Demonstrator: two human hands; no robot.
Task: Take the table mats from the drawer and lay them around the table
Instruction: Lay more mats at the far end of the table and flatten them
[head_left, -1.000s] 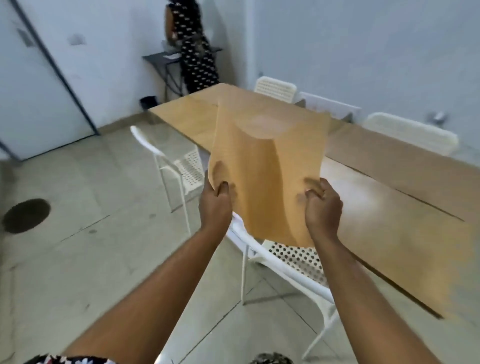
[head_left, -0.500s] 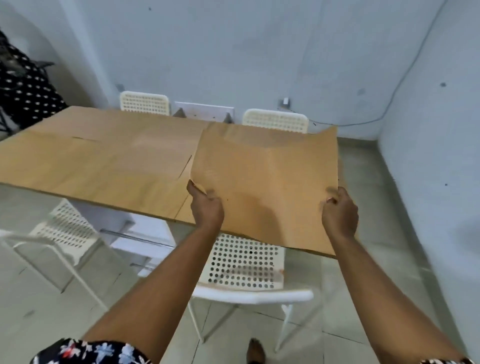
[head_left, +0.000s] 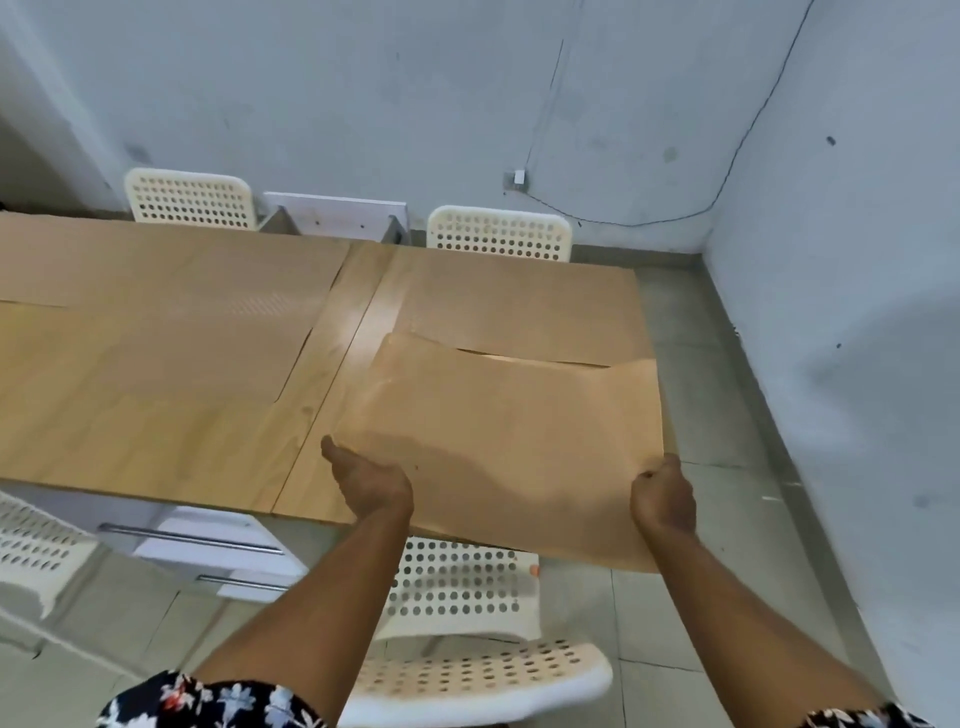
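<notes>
Mats already cover the table (head_left: 332, 374): one (head_left: 156, 332) on its left half, another (head_left: 519, 306) at the far right. Nearer, a tan mat (head_left: 498, 431) hangs partly over the near right edge, its far edge curling up. Left hand (head_left: 374, 480) pinches its near left edge; right hand (head_left: 662, 493) is fisted round its right edge. A white chair (head_left: 467, 670) stands below. No writing is readable.

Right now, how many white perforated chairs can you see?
4. Two at the table's far side, left and right; one near, below the hands; one partly cut off at the left edge. More may sit outside view.
</notes>
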